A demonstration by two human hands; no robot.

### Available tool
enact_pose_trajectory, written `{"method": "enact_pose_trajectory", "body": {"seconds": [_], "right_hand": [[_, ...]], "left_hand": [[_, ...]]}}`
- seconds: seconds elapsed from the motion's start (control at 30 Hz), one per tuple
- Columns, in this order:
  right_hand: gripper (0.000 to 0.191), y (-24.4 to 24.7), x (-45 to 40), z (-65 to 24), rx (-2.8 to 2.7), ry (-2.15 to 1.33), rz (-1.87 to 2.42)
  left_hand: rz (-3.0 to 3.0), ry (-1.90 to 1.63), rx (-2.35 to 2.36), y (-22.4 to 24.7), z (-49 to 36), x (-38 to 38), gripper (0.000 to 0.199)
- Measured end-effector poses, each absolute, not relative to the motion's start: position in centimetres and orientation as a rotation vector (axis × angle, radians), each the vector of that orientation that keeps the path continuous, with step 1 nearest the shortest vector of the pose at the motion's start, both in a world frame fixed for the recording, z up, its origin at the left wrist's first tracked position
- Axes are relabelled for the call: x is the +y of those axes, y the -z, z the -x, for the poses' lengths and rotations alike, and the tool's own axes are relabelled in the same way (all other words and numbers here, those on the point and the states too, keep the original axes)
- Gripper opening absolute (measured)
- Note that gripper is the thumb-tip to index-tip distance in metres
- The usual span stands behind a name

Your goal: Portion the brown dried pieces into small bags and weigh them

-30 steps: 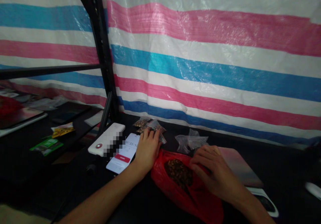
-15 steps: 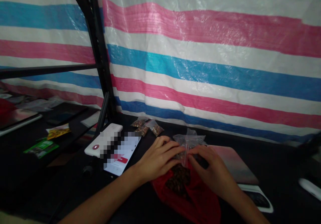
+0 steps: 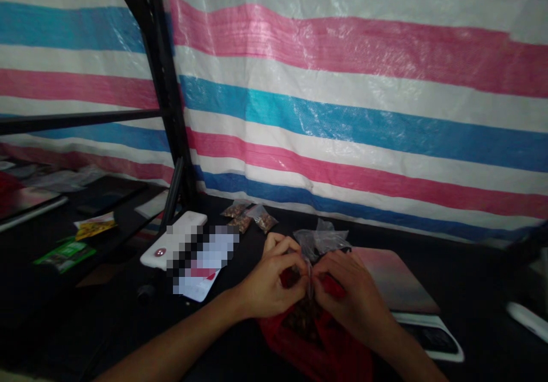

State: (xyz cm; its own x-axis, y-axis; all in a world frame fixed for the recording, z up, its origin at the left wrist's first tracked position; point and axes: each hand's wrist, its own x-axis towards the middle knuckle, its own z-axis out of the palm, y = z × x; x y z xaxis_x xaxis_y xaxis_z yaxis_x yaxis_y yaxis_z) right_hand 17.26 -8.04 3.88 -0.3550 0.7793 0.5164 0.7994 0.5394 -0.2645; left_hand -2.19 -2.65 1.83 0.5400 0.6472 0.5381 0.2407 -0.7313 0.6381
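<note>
My left hand [image 3: 274, 282] and my right hand [image 3: 353, 293] are close together, each with thumb and fingers pinched on a small clear plastic bag [image 3: 309, 279]. Just below them lies a red bag [image 3: 295, 356], its mouth open on small dark brown pieces [image 3: 301, 320]. Whether the clear bag has anything in it, I cannot tell. Behind my hands is a bunch of loose clear plastic bags [image 3: 323, 238]. Further left at the back rest several small filled bags [image 3: 264, 220] of brown pieces.
Left of my arm lie a white device [image 3: 192, 222] and a phone with a lit screen [image 3: 194, 290]. A pinkish flat panel [image 3: 396, 279] is at my right. A black rack post [image 3: 160, 79] stands before a striped sheet [image 3: 342, 108]. Green [image 3: 68, 254] and yellow packets [image 3: 96, 226] lie far left.
My left hand has gone from spread-out fingers to a pinch on the clear bag. My right hand has shifted slightly left and down, and the two hands are now closer together.
</note>
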Motion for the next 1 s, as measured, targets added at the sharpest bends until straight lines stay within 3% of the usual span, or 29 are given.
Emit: {"method": "enact_pose_trajectory", "body": {"seconds": [0.2, 0.33, 0.63, 0.87, 0.9, 1.0], "right_hand": [[0.013, -4.2, -8.1, -18.0, -2.083, 0.220, 1.269], [0.012, -4.3, -8.3, -17.9, -2.068, 0.106, 1.302], [0.036, -3.4, -7.7, -18.5, -1.941, 0.028, 1.479], [0.023, -3.8, -8.1, -18.7, -1.947, 0.274, 1.205], [0.020, -3.8, -8.2, -18.7, -1.980, 0.278, 1.136], [0.014, -3.8, -8.5, -18.6, -2.091, 0.254, 0.944]], "left_hand": [[-2.294, -1.260, 0.846, -1.6, 2.6, -2.3, 0.012], [-2.277, -1.092, 0.708, -1.6, 3.2, -1.9, 0.014], [-2.575, -0.867, 0.466, -2.8, 3.4, -2.2, 0.015], [-2.472, -0.835, 0.607, -3.7, 4.1, -2.6, 0.015], [-2.441, -0.825, 0.646, -3.8, 4.0, -2.7, 0.017], [-2.316, -0.763, 0.734, -3.7, 3.6, -3.2, 0.051]]}}
